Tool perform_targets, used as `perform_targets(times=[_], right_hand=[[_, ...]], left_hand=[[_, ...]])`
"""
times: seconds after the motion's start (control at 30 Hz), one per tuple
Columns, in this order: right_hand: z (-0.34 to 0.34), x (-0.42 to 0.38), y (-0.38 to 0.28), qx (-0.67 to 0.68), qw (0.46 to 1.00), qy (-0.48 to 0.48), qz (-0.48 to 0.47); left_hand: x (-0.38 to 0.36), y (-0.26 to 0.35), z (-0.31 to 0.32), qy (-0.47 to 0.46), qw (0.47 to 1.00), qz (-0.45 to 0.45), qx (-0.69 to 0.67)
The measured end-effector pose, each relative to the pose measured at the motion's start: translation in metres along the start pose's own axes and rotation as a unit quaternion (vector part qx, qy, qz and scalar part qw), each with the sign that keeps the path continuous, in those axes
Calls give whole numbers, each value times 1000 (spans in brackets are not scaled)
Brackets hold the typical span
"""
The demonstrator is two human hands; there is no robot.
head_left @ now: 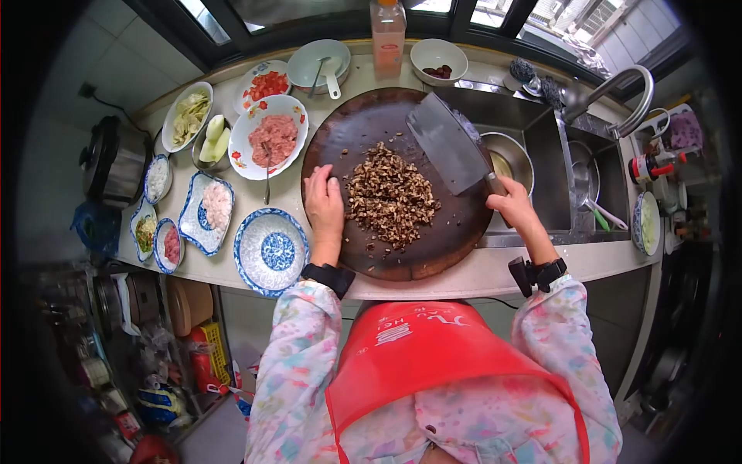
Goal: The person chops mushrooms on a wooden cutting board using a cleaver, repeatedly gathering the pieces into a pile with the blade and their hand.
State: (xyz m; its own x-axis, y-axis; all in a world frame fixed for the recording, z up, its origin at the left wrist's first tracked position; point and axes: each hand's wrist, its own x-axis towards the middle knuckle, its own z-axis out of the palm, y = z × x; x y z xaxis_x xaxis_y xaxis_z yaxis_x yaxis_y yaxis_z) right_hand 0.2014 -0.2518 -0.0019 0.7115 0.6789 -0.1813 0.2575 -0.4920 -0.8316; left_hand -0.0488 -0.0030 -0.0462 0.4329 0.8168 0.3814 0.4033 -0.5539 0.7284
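Note:
My right hand point(512, 204) is closed round the handle of a wide cleaver point(448, 145). Its blade lies over the right part of a thick round wooden chopping board point(359, 120). A heap of finely chopped brown pieces, seemingly mushroom point(390, 197), covers the middle of the board. On the board's left edge rests my left hand point(324, 203), fingers extended beside the heap and holding nothing. Just left of that hand stands a blue-and-white patterned bowl point(246, 259). A white bowl of minced meat point(270, 139) with a spoon in it sits above.
At left are a plate of pale meat point(216, 203), smaller dishes, a bowl of sliced vegetable point(188, 117) and diced red pieces point(267, 85). A bottle point(388, 39) and a bowl of dark red pieces point(439, 62) stand behind. The sink point(545, 139) and faucet point(638, 100) are at right.

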Motion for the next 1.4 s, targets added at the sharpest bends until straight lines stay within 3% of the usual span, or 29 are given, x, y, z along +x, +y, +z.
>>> perform_targets(times=[0.03,0.1,0.17,0.2,0.3,0.47,0.57,0.63,0.67,0.7,0.73,0.8,0.87,0.97,1.07,1.13,1.17,1.23,1.27,1.3,1.37,1.4], right_hand=[[-1,0,-16,0,1000,0,-3],[0,6,-58,-205,978,23,-30],[14,11,-70,-285,954,15,-93],[20,10,-76,-302,947,-5,-111],[31,-4,-83,-314,934,-37,-164],[30,-28,-79,-280,925,-36,-254],[16,-49,-76,-228,962,-3,-149],[3,-63,-51,-204,966,31,-153],[-4,-74,-43,-74,997,-4,-28],[-10,-85,-35,58,993,-39,96],[-14,-97,-25,129,983,-33,129],[-15,-117,-1,186,967,-33,169],[-5,-130,10,273,935,-29,227],[36,-136,-5,354,897,-31,264],[58,-129,-31,379,896,-17,231],[58,-124,-40,241,957,-57,153],[57,-122,-42,244,956,-52,155],[56,-119,-46,49,997,-10,-58],[52,-118,-54,-44,996,0,-78],[45,-114,-60,-43,996,6,-76],[32,-103,-72,-215,939,2,-268],[25,-99,-81,-267,925,-20,-269]], left_hand=[[-7,17,3,1,999,-36,-27],[-20,32,0,35,995,-67,-60],[-42,40,-4,88,993,-67,-48],[-58,42,-6,96,987,-98,-82],[-95,50,-1,105,990,-74,-52],[-66,77,31,125,985,-71,-95],[-53,84,32,135,981,-60,-126],[-51,78,16,133,973,-79,-172],[-51,73,6,132,975,-89,-158],[-53,65,1,137,969,-116,-170],[-56,57,-2,141,965,-130,-181],[-68,49,2,147,959,-143,-194],[-78,48,10,138,978,-109,-114],[-75,73,30,117,983,-56,-132],[-61,91,37,111,979,-25,-167],[-48,94,28,100,976,-26,-193],[-40,95,20,89,973,-32,-211],[-16,100,7,79,960,-55,-264],[-2,95,9,92,951,-43,-293],[14,91,11,104,941,-31,-322],[45,86,10,91,891,-55,-441],[54,95,-2,53,861,-143,-485]])
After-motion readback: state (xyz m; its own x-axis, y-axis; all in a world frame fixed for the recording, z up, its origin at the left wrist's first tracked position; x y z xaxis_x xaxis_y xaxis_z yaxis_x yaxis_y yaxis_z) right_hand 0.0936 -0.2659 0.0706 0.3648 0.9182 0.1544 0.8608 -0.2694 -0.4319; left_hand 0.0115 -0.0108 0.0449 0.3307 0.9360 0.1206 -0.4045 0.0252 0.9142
